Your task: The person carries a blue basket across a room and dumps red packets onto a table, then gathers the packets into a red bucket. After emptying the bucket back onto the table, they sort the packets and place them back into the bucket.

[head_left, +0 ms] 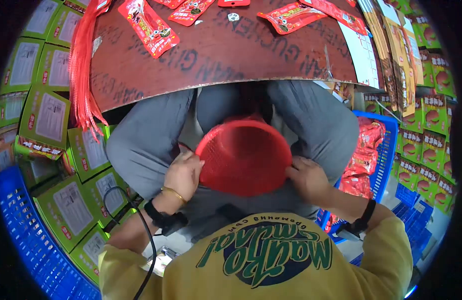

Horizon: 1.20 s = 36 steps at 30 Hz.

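A round red plastic basket (246,177) with a mesh wall rests between my thighs, its mouth tilted up toward me. My left hand (182,174) grips its left side, fingers curled at the rim. On the opposite side, my right hand (308,179) is closed on the basket wall, the fingertips partly hidden. Only blurred red plastic shows inside the basket. Beyond it, red printed packets (150,27) lie scattered on the brown board table (211,55), apart from both hands.
Red netting strips (82,70) hang off the table's left edge. Flattened cardboard (391,50) stands at its right. Green boxes (66,205) are stacked at left, more green boxes (431,135) at right. A blue crate (388,150) holds red packets; another blue crate (26,230) sits lower left.
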{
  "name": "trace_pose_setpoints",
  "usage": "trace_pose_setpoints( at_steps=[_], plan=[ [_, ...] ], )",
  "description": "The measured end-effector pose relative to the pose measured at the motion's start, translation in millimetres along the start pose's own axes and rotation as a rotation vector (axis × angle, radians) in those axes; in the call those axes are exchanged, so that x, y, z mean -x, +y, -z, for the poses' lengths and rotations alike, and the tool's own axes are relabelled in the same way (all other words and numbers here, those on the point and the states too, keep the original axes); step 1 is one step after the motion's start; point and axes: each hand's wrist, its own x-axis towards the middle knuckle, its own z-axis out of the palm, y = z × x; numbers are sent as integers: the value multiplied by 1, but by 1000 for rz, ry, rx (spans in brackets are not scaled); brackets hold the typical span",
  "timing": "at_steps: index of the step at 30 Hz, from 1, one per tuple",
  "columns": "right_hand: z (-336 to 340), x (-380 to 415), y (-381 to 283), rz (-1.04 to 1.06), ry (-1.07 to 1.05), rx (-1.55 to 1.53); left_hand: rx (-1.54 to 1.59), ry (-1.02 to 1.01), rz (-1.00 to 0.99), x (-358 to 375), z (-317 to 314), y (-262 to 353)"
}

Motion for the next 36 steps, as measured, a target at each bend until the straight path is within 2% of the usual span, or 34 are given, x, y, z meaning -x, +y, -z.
trace_pose_setpoints(
  at_steps=[1, 2, 3, 4, 5, 6, 7, 8, 9, 10, 12, 13, 14, 16, 17, 18, 19, 20, 21, 22, 23, 24, 26, 28, 29, 30, 31, 32, 33, 34, 36],
  plan=[
    [-2, -2, 1, -60, 12, -58, 152, 3, 182, -3, -6, 1],
    [-2, -8, 4, -189, 53, -169, 230, 103, 204, -9, -16, -9],
    [0, -21, 9, -313, 96, -277, 543, 238, 470, -22, -19, -10],
    [1, -38, 10, -368, 272, -439, 856, 364, 739, -35, -22, -11],
    [0, -53, 8, -428, 440, -607, 1198, 519, 780, -43, -28, -17],
    [-14, -68, 12, -428, 433, -613, 1538, 682, 793, -53, -36, -28],
    [-37, -82, 22, -336, 671, -740, 1535, 691, 795, -59, -47, -45],
    [-51, -91, 24, -238, 908, -865, 1924, 718, 816, -62, -61, -66],
    [-53, -96, 20, -188, 943, -927, 2316, 727, 811, -68, -61, -73],
    [-50, -92, 20, -192, 938, -935, 2309, 734, 818, -69, -61, -81],
    [-36, -67, 21, -269, 657, -365, 2364, 871, 745, -65, -51, -70],
    [-26, -60, 16, -309, 558, -259, 2500, 883, 705, -63, -52, -78],
    [-15, -56, 12, -298, 552, -255, 2507, 897, 697, -62, -53, -78],
    [-1, -40, 0, -244, 386, -401, 2351, 886, 777, -51, -57, -72],
    [5, -32, -6, -237, 373, -399, 2103, 907, 944, -51, -58, -64],
    [9, -23, -12, -199, 253, -327, 2107, 924, 950, -45, -62, -62],
    [11, -10, -18, -166, 133, -256, 1872, 801, 880, -37, -67, -58],
    [8, 5, -21, -168, 123, -254, 1639, 673, 802, -29, -72, -54],
    [2, 21, -21, -178, 21, -207, 1490, 689, 868, -24, -69, -38],
    [-2, 33, -22, -188, -79, -162, 1492, 686, 876, -17, -68, -32],
    [-4, 39, -26, -195, -83, -165, 1271, 528, 762, -9, -65, -29],
    [-6, 43, -28, -119, -50, -139, 1050, 376, 639, -2, -60, -29],
    [-7, 48, -40, -44, -11, -112, 533, 60, 487, 13, -38, -41],
    [-4, 45, -55, 28, 47, -93, -19, -57, 395, 11, -9, -12],
    [-5, 42, -56, -21, 66, -125, -22, -49, 395, 12, -11, -16],
    [-10, 38, -59, -20, 70, -124, -12, 46, 359, 15, -16, -23],
    [-17, 31, -63, -125, 166, -291, -4, 140, 318, 14, -19, -28],
    [-23, 22, -66, -231, 263, -460, 309, 310, 380, 3, -15, -25],
    [-26, 10, -69, -237, 265, -465, 516, 464, 462, -11, -16, -29],
    [-26, -7, -70, -155, 329, -350, 721, 623, 548, -26, -17, -36],
    [-34, -29, -58, -56, 392, -239, 1431, 834, 899, -50, -13, -47]
  ],
)
